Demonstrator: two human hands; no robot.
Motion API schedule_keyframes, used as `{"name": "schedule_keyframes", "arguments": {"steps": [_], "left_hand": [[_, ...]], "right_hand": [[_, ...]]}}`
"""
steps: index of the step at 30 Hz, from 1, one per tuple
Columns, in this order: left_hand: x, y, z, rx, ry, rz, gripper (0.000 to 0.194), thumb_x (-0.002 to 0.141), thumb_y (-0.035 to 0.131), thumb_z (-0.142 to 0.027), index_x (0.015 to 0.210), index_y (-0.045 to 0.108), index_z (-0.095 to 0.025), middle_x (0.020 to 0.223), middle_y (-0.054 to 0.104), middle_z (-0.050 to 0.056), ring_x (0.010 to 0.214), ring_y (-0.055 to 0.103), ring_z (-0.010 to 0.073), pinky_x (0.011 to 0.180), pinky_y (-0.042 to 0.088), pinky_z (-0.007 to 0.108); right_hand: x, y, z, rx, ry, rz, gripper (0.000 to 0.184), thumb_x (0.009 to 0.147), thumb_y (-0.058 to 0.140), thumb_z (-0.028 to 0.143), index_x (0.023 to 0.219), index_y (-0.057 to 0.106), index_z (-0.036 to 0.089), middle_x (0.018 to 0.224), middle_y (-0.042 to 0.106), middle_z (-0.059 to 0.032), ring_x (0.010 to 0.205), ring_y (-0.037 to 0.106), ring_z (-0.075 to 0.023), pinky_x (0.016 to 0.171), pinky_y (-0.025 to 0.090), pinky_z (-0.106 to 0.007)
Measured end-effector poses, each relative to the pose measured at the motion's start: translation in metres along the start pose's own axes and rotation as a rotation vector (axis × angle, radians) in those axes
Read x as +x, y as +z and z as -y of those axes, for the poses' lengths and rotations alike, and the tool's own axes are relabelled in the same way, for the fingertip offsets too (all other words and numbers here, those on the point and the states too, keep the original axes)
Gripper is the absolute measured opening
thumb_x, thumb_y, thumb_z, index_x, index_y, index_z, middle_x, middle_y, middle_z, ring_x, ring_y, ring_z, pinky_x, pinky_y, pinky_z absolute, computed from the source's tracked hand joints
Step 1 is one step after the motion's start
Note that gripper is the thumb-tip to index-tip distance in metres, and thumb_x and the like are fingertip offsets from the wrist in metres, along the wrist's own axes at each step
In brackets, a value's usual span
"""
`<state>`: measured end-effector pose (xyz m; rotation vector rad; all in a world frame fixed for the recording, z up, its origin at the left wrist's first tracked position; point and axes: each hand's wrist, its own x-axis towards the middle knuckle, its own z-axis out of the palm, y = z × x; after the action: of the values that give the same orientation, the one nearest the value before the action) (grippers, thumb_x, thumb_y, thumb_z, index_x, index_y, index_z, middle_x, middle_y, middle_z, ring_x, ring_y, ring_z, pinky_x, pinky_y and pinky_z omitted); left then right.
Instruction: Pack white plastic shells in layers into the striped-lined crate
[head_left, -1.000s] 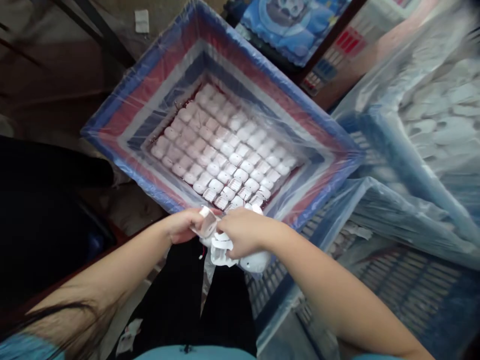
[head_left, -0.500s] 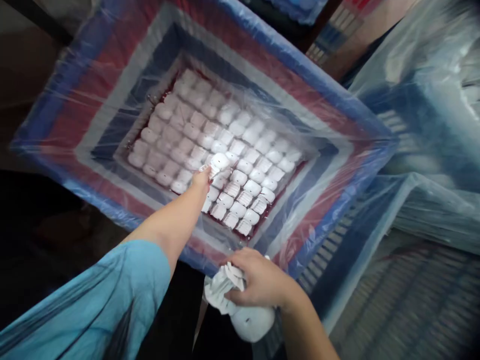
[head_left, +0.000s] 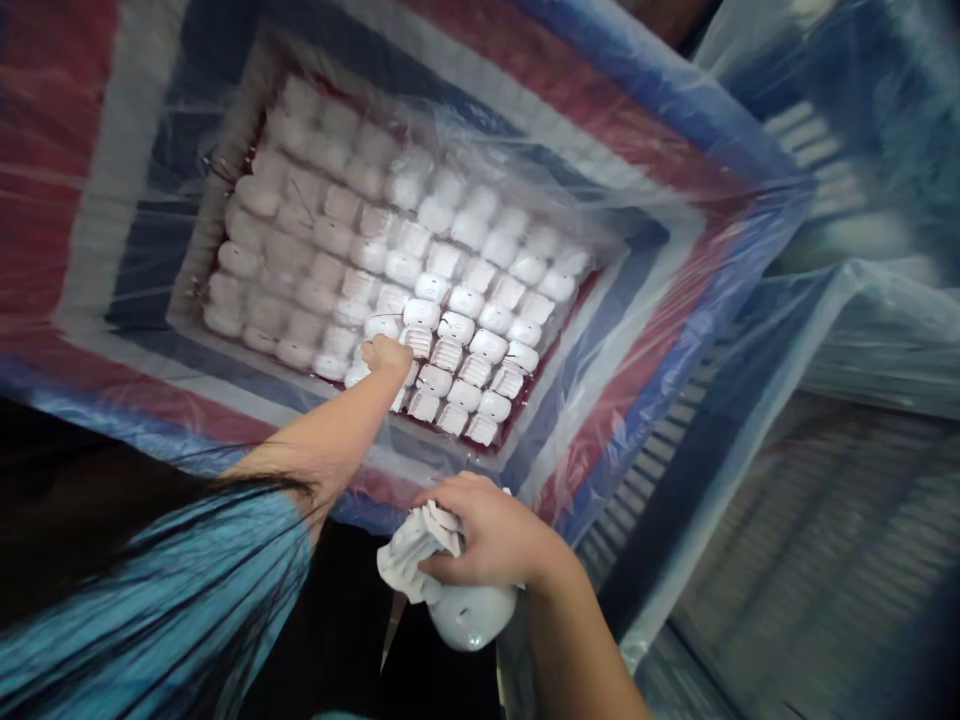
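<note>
My left hand (head_left: 388,353) reaches down into the deep striped container, fingers bent and partly hidden, at a white rounded plastic piece (head_left: 382,326) in the rows. Closely set rows of similar white pieces (head_left: 465,300), smooth caps alternating with ribbed parts, cover the bottom. Nearer me, my right hand (head_left: 487,530) grips a bunch of several white plastic pieces (head_left: 420,548) just outside the near rim. Some show ribbed sides, and one smooth rounded piece (head_left: 471,615) with a small hole hangs below the palm.
The container's blue, red and white striped wall (head_left: 600,440) is covered with clear plastic film. At right stands another film-lined container (head_left: 750,400). Thin dark wires (head_left: 219,168) stick out at the left edge of the rows.
My left hand has gone down with a white piece, which was tilted above the rows and now sits among them. My right hand keeps its bunch. The view has shifted closer.
</note>
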<state>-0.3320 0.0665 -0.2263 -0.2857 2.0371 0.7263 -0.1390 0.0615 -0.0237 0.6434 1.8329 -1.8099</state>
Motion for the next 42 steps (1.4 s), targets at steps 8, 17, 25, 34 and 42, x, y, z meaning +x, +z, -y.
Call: {"name": "schedule_keyframes", "arguments": {"steps": [8,17,25,34,42], "left_hand": [[-0.143,-0.081,0.009,0.108,-0.648,1.269,0.058,0.07,0.062,-0.066,0.089,0.067,-0.011,0.078,0.068,0.012,0.09,0.063,0.0278,0.074,0.048,0.033],[-0.183,-0.106,0.032,-0.417,-0.313,1.259,0.093,0.049,0.085,-0.049,0.129,0.048,-0.017,0.092,0.068,0.008,0.074,0.065,0.0188,0.07,0.05,0.027],[-0.194,-0.104,0.01,-0.403,-0.181,1.142,0.089,0.05,0.084,-0.016,0.13,0.046,-0.021,0.106,0.066,0.007,0.085,0.065,0.0208,0.071,0.052,0.025],[-0.205,-0.103,0.021,-0.528,-0.155,1.048,0.077,0.046,0.081,-0.027,0.115,0.053,-0.008,0.075,0.067,0.007,0.064,0.063,0.0188,0.059,0.051,0.024],[-0.203,-0.121,0.032,-0.363,0.074,1.122,0.096,0.058,0.081,-0.016,0.136,0.026,-0.026,0.117,0.058,0.01,0.095,0.062,0.019,0.08,0.052,0.028]], "right_hand": [[-0.003,-0.031,0.037,-0.243,-0.097,-0.027,0.028,0.07,0.068,0.034,0.094,0.065,0.021,0.091,0.063,-0.0023,0.092,0.052,-0.0196,0.084,0.036,-0.033],[-0.012,-0.008,0.064,-0.748,-0.083,-0.235,0.037,0.077,0.064,0.024,0.114,0.063,0.023,0.135,0.045,-0.0112,0.127,0.034,-0.0326,0.106,0.022,-0.048],[-0.038,0.038,0.046,-0.644,0.22,-0.968,0.077,0.078,0.062,0.042,0.142,0.027,0.018,0.145,0.024,-0.0218,0.138,0.012,-0.0427,0.105,0.022,-0.062],[-0.017,0.063,0.026,0.999,-0.015,-0.91,0.092,0.067,0.074,0.042,0.136,0.017,0.021,0.138,0.043,-0.0167,0.121,0.05,-0.0227,0.102,0.041,-0.043],[-0.022,0.071,0.016,1.448,-0.13,-0.611,0.067,0.062,0.075,0.043,0.122,0.051,0.026,0.124,0.059,-0.0063,0.113,0.056,-0.0277,0.098,0.044,-0.051]]}}
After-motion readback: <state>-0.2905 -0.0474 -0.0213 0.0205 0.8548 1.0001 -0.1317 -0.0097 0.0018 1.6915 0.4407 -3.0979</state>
